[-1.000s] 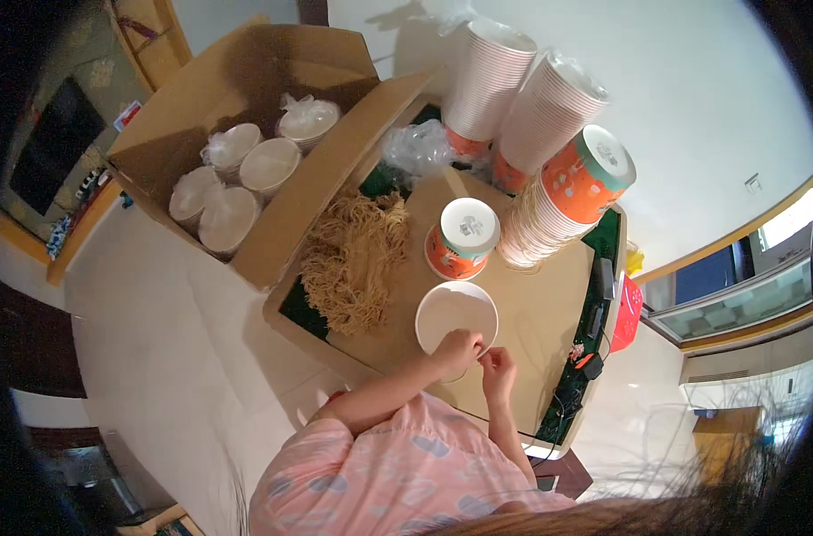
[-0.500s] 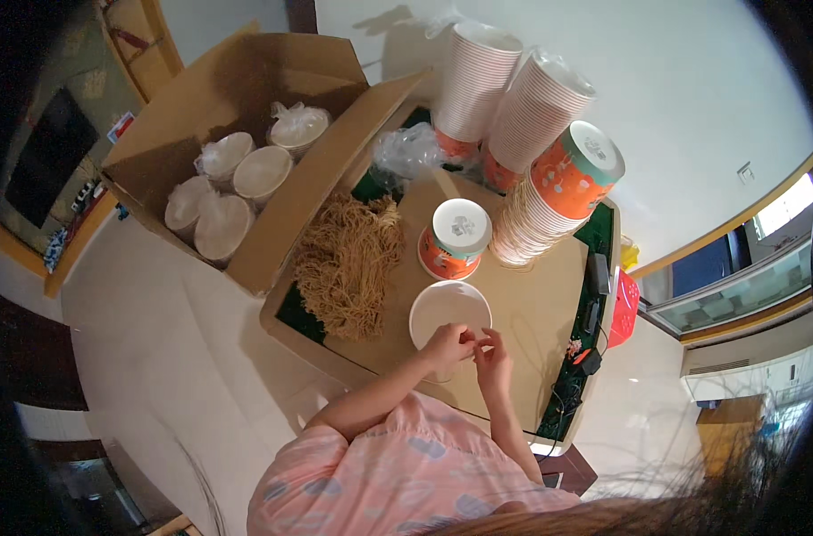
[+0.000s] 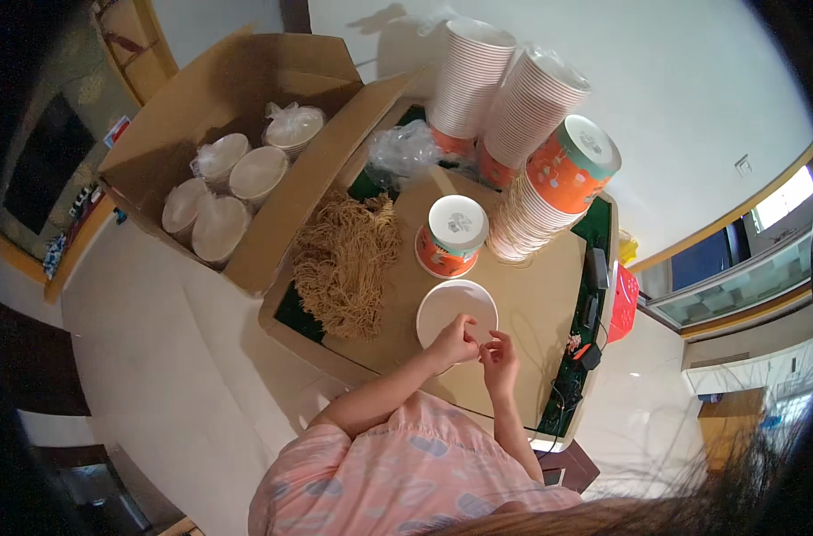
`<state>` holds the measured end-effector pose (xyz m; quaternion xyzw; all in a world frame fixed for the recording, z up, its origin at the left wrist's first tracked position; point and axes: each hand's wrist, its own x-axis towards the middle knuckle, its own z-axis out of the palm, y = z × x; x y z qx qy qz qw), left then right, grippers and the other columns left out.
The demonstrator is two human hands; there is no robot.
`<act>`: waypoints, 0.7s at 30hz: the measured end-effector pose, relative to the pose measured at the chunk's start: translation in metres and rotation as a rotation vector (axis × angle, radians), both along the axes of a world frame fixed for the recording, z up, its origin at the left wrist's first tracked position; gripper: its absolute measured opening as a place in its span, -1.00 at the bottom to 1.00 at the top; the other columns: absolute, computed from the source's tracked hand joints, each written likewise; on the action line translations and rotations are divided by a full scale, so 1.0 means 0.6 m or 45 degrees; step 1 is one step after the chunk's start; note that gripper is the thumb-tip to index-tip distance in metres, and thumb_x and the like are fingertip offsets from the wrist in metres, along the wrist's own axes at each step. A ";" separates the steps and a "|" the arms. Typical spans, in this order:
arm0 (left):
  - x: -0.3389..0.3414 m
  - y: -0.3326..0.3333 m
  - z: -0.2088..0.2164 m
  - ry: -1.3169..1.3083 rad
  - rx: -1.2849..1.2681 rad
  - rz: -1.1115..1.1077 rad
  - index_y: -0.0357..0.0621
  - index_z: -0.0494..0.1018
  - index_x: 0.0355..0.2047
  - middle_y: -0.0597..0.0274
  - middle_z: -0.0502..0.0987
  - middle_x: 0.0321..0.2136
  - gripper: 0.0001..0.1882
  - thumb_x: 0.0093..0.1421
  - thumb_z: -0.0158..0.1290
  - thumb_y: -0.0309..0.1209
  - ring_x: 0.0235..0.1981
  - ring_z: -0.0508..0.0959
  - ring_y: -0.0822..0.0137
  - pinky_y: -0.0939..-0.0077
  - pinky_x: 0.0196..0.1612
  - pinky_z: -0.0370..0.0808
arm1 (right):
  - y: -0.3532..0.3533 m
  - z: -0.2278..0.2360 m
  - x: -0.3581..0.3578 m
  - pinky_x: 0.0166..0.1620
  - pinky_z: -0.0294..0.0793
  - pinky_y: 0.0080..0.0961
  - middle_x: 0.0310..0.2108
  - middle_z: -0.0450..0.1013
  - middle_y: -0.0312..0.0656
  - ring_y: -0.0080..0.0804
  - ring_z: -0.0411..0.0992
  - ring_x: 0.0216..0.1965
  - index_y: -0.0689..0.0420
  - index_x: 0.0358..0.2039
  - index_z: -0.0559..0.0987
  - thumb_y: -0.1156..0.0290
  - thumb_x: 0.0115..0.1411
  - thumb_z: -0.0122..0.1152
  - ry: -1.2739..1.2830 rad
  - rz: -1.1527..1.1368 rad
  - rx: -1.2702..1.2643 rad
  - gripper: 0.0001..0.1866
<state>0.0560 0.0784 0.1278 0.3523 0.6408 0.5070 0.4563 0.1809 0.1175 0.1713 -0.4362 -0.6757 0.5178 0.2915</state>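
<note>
A white paper tub [image 3: 451, 305] stands upright, mouth up, at the table's near side. My left hand [image 3: 452, 344] is over its near rim, thumb and fingers pinched together. Just right of it, at the rim, my right hand [image 3: 499, 362] is also pinched, its fingertips almost meeting the left ones. Whatever lies between the fingertips is too small to make out. Behind the tub, an orange and green paper tub [image 3: 448, 262] rests upside down. A loose heap of tan strings [image 3: 347, 268] lies to the left.
Tall stacks of white tubs [image 3: 472, 76] stand at the back, beside a stack of upturned orange tubs [image 3: 563, 174] and crumpled clear plastic [image 3: 404, 149]. An open cardboard box [image 3: 308, 179] with several wrapped tub stacks is at the left. Black adapters and cables [image 3: 564, 393] line the right edge.
The white tub at my hands has shifted slightly right. Both hands have moved a little right with it, and their fingertips have come closer together.
</note>
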 end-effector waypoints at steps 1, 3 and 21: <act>0.002 0.000 0.000 -0.029 0.053 -0.020 -0.22 0.19 -0.11 0.21 0.47 -0.53 -0.45 -0.11 0.18 -0.49 -0.47 0.49 0.45 0.51 -0.41 0.45 | -0.001 0.003 -0.001 -0.47 0.38 -0.65 -0.53 0.42 -0.24 -0.58 0.37 -0.54 0.17 -0.15 0.39 0.68 0.02 0.06 0.001 -0.005 -0.002 -0.67; 0.003 -0.001 -0.002 -0.059 0.104 -0.042 -0.23 0.19 -0.11 0.21 0.47 -0.53 -0.46 -0.11 0.16 -0.52 -0.48 0.49 0.44 0.50 -0.40 0.45 | -0.004 0.009 -0.004 -0.46 0.38 -0.67 -0.53 0.40 -0.25 -0.58 0.37 -0.51 0.18 -0.16 0.39 0.68 0.03 0.06 -0.006 -0.029 0.009 -0.68; 0.005 0.005 0.009 0.062 0.158 -0.131 -0.23 0.48 -0.43 0.24 0.54 -0.53 -0.79 -0.09 0.16 -0.40 -0.54 0.52 0.42 0.53 -0.40 0.46 | 0.006 0.017 -0.005 -0.42 0.38 -0.69 -0.46 0.41 -0.27 -0.60 0.37 -0.48 0.18 -0.15 0.36 0.63 0.04 0.10 0.302 -0.103 -0.164 -0.68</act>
